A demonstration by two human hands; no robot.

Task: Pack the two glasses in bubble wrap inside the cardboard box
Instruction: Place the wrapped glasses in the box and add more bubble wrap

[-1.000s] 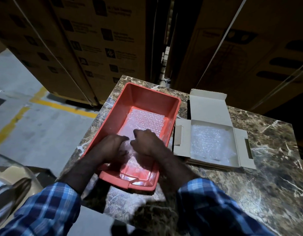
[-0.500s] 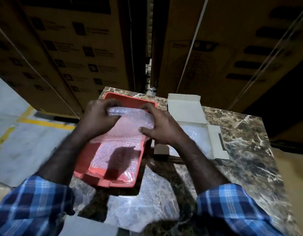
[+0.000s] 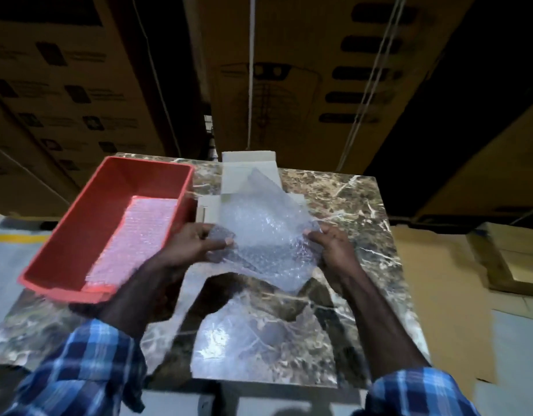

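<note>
Both hands [image 3: 196, 247] [image 3: 334, 247] pinch one bubble wrap sheet [image 3: 265, 235] stretched between them, seemingly above the cardboard box [image 3: 244, 169].

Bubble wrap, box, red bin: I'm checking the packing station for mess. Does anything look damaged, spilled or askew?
Nothing stands out. The left hand and right hand pinch a bubble wrap sheet above the open cardboard box. More wrap lies flat in the red bin. No glasses are visible.

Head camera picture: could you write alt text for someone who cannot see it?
Two hands, left and right, hold a sheet of bubble wrap up over an open cardboard box on a marble table. To the left, a red tray holds more bubble wrap; large cartons stand behind.
</note>
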